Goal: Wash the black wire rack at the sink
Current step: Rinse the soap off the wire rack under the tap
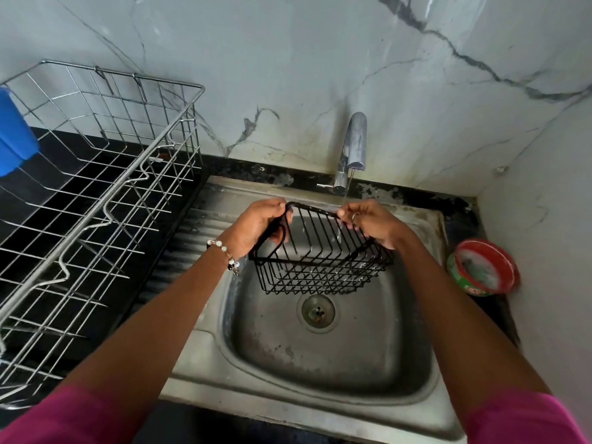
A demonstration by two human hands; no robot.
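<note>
The black wire rack (320, 251), a small basket shape, hangs tilted over the steel sink (323, 360). My left hand (256, 224) grips its far left corner, fingers curled round the rim wire. My right hand (371, 222) pinches the rim at the far right corner. A thin stream of water falls from the chrome tap (352, 149) and runs down through the rack near my right hand. The drain (317, 312) lies just below the rack's near edge.
A large steel dish rack (96, 187) stands on the black counter to the left, with a blue container (14, 136) at its far left. A red and green tub of soap (482, 267) sits in the right corner. Marble wall rises behind.
</note>
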